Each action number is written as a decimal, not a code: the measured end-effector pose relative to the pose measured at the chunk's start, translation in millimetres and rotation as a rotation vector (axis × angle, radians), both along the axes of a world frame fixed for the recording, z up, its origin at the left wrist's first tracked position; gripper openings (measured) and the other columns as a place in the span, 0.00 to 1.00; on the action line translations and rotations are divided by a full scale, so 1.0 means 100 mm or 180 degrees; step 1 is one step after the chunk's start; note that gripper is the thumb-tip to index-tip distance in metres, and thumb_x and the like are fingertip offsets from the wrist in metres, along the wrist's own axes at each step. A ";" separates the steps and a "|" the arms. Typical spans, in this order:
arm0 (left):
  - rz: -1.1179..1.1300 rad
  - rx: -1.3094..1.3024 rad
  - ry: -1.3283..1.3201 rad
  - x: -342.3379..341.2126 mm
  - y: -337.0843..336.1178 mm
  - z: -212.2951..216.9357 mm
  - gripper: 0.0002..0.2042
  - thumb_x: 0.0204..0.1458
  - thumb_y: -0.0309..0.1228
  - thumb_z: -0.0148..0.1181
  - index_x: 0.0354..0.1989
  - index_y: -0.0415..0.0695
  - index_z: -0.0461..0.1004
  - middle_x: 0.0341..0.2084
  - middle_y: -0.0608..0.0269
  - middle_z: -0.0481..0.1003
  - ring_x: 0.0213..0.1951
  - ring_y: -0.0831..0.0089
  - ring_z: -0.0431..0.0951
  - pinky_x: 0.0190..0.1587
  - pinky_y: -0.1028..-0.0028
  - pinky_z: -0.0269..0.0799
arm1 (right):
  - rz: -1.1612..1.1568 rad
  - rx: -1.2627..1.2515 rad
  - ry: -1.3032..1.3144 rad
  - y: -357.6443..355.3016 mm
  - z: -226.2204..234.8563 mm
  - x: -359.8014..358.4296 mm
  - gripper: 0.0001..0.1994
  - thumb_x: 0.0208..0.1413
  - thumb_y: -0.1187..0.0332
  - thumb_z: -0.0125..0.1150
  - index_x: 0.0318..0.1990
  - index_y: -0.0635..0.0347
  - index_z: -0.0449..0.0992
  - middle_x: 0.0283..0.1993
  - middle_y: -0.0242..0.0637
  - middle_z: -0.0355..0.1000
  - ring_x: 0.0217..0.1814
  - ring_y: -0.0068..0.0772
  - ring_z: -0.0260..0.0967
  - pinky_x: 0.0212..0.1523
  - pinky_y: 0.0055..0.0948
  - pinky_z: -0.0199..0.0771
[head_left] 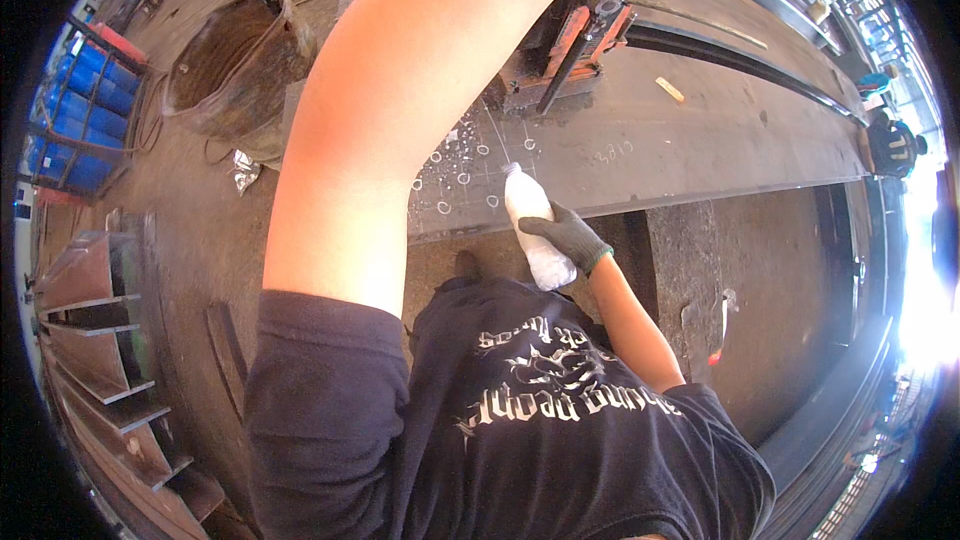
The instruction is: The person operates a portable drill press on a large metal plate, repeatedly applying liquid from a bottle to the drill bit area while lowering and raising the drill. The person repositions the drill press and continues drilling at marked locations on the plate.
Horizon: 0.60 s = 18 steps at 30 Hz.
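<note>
My right hand (pixel 568 237), in a dark grey work glove, is wrapped round a white plastic squeeze bottle (pixel 528 205). The bottle tilts with its nozzle toward the machine, and a thin line of liquid runs from the tip. Beneath the nozzle lies a wide steel beam (pixel 690 145) with chalk circles, metal chips and wet spots on it. An orange-red machine (pixel 578 50) with dark handle bars, looking like a portable drill, stands on the beam. My bare left arm reaches across it to the upper edge; the left hand is out of view.
A rusty drum (pixel 235 70) stands at the left, near blue cylinders in a rack (pixel 90 110). Steel sections with welded plates (pixel 95 340) lie at the lower left. A small yellow piece (pixel 670 90) rests on the beam. Another person (pixel 892 145) is at the far right.
</note>
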<state>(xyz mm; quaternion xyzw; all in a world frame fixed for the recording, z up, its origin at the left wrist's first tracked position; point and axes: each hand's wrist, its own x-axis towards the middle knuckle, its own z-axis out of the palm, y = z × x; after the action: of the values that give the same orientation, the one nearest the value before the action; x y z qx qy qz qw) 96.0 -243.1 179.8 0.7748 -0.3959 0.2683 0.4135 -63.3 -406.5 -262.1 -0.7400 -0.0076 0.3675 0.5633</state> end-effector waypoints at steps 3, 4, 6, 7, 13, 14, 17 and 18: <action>-0.0100 0.0073 -0.0049 0.22 -0.04 0.03 0.25 0.66 0.48 0.50 0.54 0.38 0.81 0.24 0.61 0.79 0.28 0.70 0.77 0.38 0.64 0.75 | 0.0117 0.0171 -0.0250 0.02 0.06 0.05 0.43 0.54 0.51 0.78 0.69 0.72 0.68 0.61 0.47 0.76 0.58 0.35 0.76 0.58 0.34 0.78; -0.0085 0.0146 -0.0035 0.20 -0.07 0.04 0.25 0.66 0.48 0.50 0.55 0.38 0.80 0.24 0.61 0.78 0.27 0.71 0.76 0.37 0.65 0.74 | 0.0153 0.0103 -0.0309 0.00 0.04 0.08 0.42 0.54 0.51 0.78 0.69 0.72 0.68 0.61 0.47 0.76 0.58 0.35 0.76 0.59 0.34 0.78; 0.0072 0.0269 0.0011 0.16 -0.07 0.06 0.24 0.65 0.46 0.50 0.56 0.38 0.80 0.24 0.61 0.79 0.27 0.70 0.76 0.36 0.65 0.75 | 0.0237 -0.0032 -0.0430 -0.05 -0.02 0.13 0.42 0.55 0.51 0.77 0.69 0.72 0.68 0.62 0.47 0.76 0.59 0.35 0.75 0.59 0.34 0.77; 0.0098 0.0258 0.0011 0.11 -0.06 0.06 0.24 0.65 0.45 0.50 0.57 0.38 0.79 0.24 0.60 0.79 0.27 0.70 0.77 0.36 0.65 0.75 | 0.0234 -0.0011 -0.0374 -0.05 0.03 0.15 0.41 0.55 0.51 0.77 0.69 0.72 0.68 0.62 0.47 0.76 0.59 0.34 0.75 0.60 0.34 0.77; 0.0051 0.0657 0.1044 -0.11 0.07 0.39 0.20 0.64 0.42 0.51 0.46 0.37 0.81 0.26 0.53 0.81 0.29 0.69 0.81 0.34 0.66 0.78 | 0.0537 0.0057 -0.0329 -0.23 0.03 0.32 0.39 0.57 0.53 0.74 0.68 0.72 0.69 0.60 0.48 0.77 0.57 0.34 0.76 0.58 0.34 0.78; 0.0520 0.0474 0.0235 0.00 -0.05 0.20 0.20 0.63 0.42 0.52 0.44 0.37 0.81 0.26 0.53 0.81 0.29 0.69 0.82 0.33 0.66 0.78 | 0.0609 0.0062 -0.0295 -0.24 0.03 0.34 0.39 0.57 0.53 0.74 0.68 0.72 0.69 0.60 0.48 0.77 0.56 0.34 0.77 0.56 0.35 0.79; 0.1103 0.0621 -0.0449 0.03 -0.16 0.16 0.19 0.63 0.43 0.54 0.36 0.36 0.80 0.24 0.51 0.79 0.28 0.68 0.82 0.30 0.66 0.79 | 0.0604 0.0043 -0.0206 -0.32 -0.03 0.37 0.36 0.57 0.52 0.74 0.66 0.69 0.72 0.56 0.47 0.80 0.53 0.35 0.79 0.55 0.36 0.80; 0.1171 0.0781 -0.0390 0.00 -0.18 0.18 0.20 0.63 0.44 0.54 0.33 0.36 0.80 0.24 0.50 0.79 0.28 0.67 0.82 0.29 0.66 0.79 | 0.0569 0.0027 -0.0183 -0.36 -0.05 0.38 0.35 0.56 0.52 0.74 0.65 0.68 0.73 0.55 0.47 0.81 0.52 0.36 0.80 0.54 0.37 0.80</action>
<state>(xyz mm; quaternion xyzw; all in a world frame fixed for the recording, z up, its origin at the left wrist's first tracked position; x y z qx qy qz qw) 96.2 -261.0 198.2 0.8606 -0.3021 0.3355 0.2355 -25.3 -442.3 -267.3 -0.7443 -0.0913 0.3948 0.5309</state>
